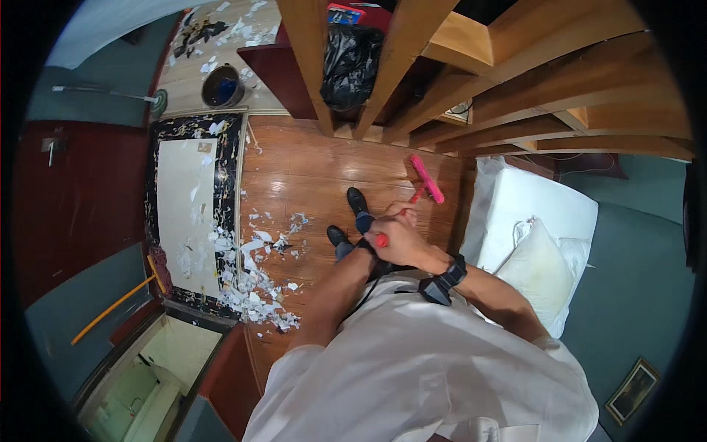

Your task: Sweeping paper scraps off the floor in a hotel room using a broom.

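Observation:
A broom with a bright pink brush head (427,179) and a red handle reaches from the wooden floor up to my hands. My right hand (407,243) is closed around the handle near its rounded red end, which points up at the camera. Farther down the handle, my left hand (400,212) grips it, partly hidden behind the right hand. The brush head lies to the right of my shoes. Scraps of torn white paper (257,290) are scattered on the floor to the left, some on the black-bordered pale floor panel (185,193).
Wooden slats (409,61) rise ahead, a black plastic bag (352,66) among them. A white mattress with a pillow (536,276) is at the right. A bucket (222,87), a mop (159,102) and a yellow-handled broom (113,309) are at the left.

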`<state>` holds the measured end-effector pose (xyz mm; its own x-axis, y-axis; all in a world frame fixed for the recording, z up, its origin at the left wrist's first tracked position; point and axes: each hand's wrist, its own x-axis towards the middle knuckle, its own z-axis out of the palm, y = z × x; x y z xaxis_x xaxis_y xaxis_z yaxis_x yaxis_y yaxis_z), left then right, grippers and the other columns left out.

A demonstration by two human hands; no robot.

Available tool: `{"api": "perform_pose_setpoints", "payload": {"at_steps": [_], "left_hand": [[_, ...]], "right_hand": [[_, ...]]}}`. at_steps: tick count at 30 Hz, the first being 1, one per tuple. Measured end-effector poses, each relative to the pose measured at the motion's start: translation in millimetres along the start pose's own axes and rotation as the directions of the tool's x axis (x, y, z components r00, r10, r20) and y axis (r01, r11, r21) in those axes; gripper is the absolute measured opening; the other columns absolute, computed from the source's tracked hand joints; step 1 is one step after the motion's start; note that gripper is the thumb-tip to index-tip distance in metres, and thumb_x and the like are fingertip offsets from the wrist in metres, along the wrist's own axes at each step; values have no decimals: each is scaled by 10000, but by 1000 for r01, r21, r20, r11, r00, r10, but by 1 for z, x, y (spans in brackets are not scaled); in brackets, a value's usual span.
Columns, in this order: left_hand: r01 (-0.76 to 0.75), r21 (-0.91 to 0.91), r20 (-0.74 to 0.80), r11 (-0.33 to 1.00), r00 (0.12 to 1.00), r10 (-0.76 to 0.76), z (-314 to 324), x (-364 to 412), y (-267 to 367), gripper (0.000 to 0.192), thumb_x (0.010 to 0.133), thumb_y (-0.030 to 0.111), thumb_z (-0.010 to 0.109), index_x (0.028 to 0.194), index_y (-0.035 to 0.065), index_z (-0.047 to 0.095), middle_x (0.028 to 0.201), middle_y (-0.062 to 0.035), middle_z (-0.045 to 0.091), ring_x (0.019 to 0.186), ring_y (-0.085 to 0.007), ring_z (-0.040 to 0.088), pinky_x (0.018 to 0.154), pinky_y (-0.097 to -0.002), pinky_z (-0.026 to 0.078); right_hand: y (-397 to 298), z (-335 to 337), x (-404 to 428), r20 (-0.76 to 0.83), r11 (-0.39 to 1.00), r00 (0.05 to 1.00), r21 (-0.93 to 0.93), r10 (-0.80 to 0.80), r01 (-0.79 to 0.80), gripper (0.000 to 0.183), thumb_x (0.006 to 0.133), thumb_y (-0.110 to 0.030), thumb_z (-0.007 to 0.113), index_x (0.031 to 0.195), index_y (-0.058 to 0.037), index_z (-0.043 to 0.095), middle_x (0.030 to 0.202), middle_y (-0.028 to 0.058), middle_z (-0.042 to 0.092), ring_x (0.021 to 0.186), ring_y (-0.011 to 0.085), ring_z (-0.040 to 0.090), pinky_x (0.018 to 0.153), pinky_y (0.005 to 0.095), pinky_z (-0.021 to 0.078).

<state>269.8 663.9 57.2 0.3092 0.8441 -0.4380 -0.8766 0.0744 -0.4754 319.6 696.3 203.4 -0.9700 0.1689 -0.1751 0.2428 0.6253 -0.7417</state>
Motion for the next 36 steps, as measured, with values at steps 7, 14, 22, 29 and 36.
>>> {"api": "perform_pose_setpoints", "payload": {"at_steps": [7,14,22,29,36], "left_hand": [[-108,48,-45,993,993,110,3,-4,2,249,883,138,505,644,125,439,527,47,399,459,-85,365,442,-219,305],[-255,111,-113,961,957,267,18,-14,45,246,878,146,509,643,126,440,523,45,399,456,-90,365,434,-226,306],[-420,158,-151,893,884,442,4,-109,80,243,872,155,514,641,127,442,518,42,400,451,-95,366,426,-234,307],[-549,142,-185,824,803,567,-4,-135,77,243,868,170,514,639,129,444,517,39,400,448,-101,366,415,-242,307],[-354,-42,-38,934,935,352,-41,-138,100,282,889,170,518,622,136,435,526,52,413,446,-88,379,412,-228,307]], "right_hand": [[68,-16,-17,-133,985,978,82,160,-150,229,762,-123,633,609,-2,513,643,196,546,643,370,553,603,429,422],[41,27,39,78,952,979,263,-186,160,102,619,-83,597,676,-14,548,680,174,578,696,363,588,626,436,436],[-28,41,88,172,814,837,397,-520,424,120,559,-54,582,645,25,554,670,198,576,645,376,582,580,444,445],[-41,24,82,165,659,689,509,-706,553,137,506,-26,594,609,27,520,657,184,555,654,371,569,594,429,451],[-81,35,99,215,730,744,485,-632,480,99,552,-64,588,619,-10,538,663,167,566,672,356,579,609,423,453]]}}
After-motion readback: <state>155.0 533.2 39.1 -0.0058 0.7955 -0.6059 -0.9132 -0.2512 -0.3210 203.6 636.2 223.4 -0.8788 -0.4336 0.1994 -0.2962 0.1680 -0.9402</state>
